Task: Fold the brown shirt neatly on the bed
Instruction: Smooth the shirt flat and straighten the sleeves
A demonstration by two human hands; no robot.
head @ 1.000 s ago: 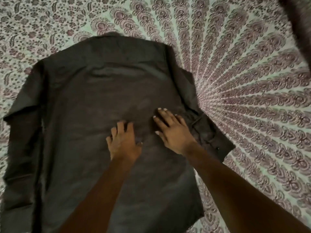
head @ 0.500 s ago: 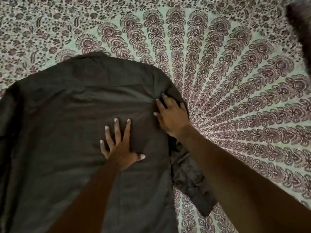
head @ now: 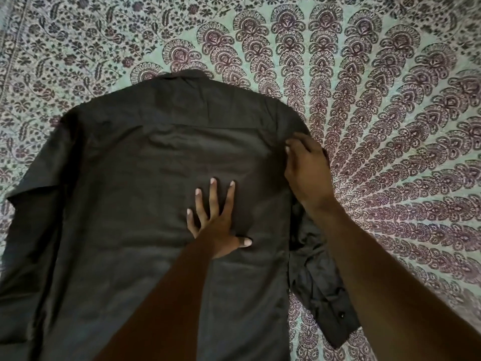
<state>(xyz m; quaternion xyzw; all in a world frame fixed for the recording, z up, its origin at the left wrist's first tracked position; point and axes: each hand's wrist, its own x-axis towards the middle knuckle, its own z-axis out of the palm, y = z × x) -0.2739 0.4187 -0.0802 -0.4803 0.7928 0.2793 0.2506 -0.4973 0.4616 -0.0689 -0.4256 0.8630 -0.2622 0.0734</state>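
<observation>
The dark brown shirt (head: 135,194) lies back-up and spread flat on the patterned bedsheet (head: 377,105), collar at the far end. My left hand (head: 217,217) presses flat on the middle of the shirt's back, fingers apart. My right hand (head: 305,170) rests at the shirt's right shoulder edge, fingers curled at the fabric there; whether it pinches the cloth is hidden. The right sleeve (head: 320,290) lies crumpled beside the body under my right forearm, its cuff toward me. The left sleeve (head: 31,230) hangs along the left side.
The mandala-print bedsheet covers the whole view, with open sheet to the right of and beyond the shirt. A darker border band runs along the far left edge (head: 10,48).
My right hand has slid away from me along the shirt's right side, from near the cuff up to the shoulder. My left hand has spread its fingers and moved slightly up the back.
</observation>
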